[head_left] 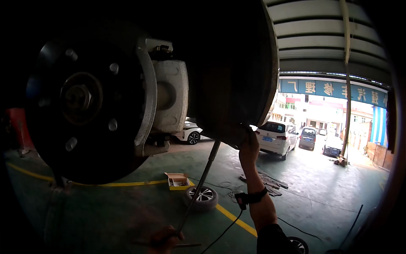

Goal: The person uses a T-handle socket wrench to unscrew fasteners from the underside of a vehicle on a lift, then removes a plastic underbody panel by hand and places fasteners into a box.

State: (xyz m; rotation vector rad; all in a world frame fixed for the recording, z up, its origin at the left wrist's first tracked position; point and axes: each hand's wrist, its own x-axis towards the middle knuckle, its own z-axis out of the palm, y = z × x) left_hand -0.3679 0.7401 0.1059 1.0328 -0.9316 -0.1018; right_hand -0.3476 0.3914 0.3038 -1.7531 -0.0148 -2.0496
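Observation:
Low in the middle, my left hand (165, 238) is closed around the crossbar of a T-handle wrench (201, 182). The wrench's long shaft slants up and right, and its top end meets the dark underside of the wheel arch liner (224, 137). My right hand (248, 144) reaches up to the liner's lower edge, with fingers bent against it and partly lost in shadow. What the wrench tip sits on is hidden. To the left hang a bare brake disc (46, 135) with wheel studs and a grey brake caliper (174, 114).
On the green floor lie an alloy wheel (203, 200), an open box (177, 181) and dark flat scraps (270, 183). A cable (226, 230) hangs from a black strap (256, 196) on my right wrist. A white van (275, 137) and other cars stand farther back.

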